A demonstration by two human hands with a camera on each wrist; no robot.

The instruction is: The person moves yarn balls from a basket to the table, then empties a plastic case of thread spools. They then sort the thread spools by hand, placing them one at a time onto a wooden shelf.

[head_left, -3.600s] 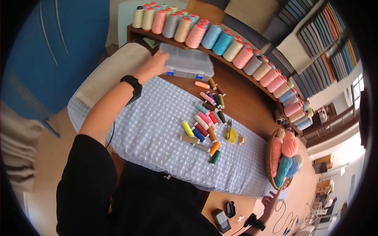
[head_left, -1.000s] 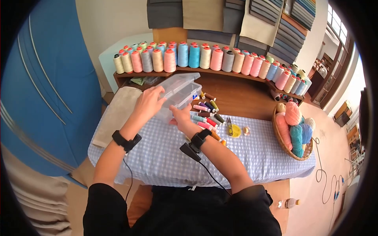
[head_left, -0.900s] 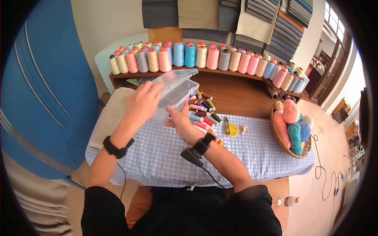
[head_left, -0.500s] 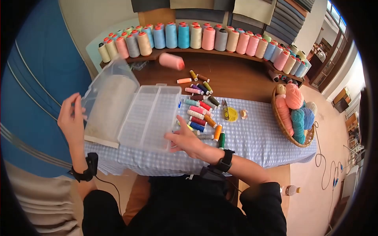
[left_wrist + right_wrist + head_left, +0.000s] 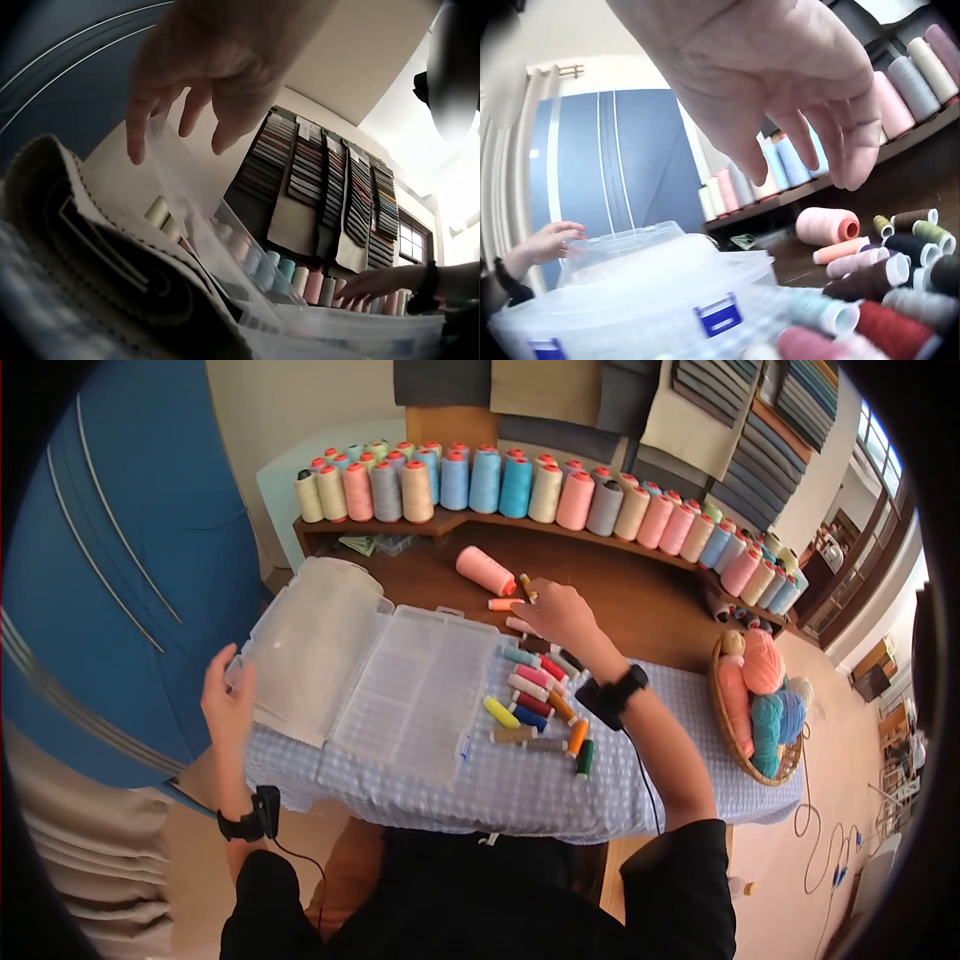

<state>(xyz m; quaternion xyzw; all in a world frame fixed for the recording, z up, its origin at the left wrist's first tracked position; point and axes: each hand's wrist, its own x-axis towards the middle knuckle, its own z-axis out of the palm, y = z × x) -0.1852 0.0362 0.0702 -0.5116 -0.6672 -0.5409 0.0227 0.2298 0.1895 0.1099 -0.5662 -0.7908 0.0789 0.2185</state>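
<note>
A clear plastic box [image 5: 420, 675] with long compartments lies open on the checked cloth, its lid [image 5: 320, 622] folded back over a beige cloth. At the lid's outer edge is my left hand [image 5: 230, 698]. Its fingers [image 5: 137, 131] hang loosely beside that edge, thumb apart. My right hand [image 5: 562, 615] is over the far end of the scattered small thread spools, fingers pointing down and slightly bent. In the right wrist view nothing is between those fingers. A pink thread cone [image 5: 825, 226] lies on its side just beyond, near an orange spool [image 5: 841, 250].
Large thread cones [image 5: 575, 502] line the curved shelf behind the brown desktop. Right of the box lie several small spools [image 5: 535, 702]. A wicker basket [image 5: 727, 710] of yarn balls stands at the table's right end. A blue board [image 5: 140, 580] rises at the left.
The box, earlier tilted in both hands, now lies open on the table. A pink cone has fallen from the shelf onto the desktop. My right hand has left the box for the spools.
</note>
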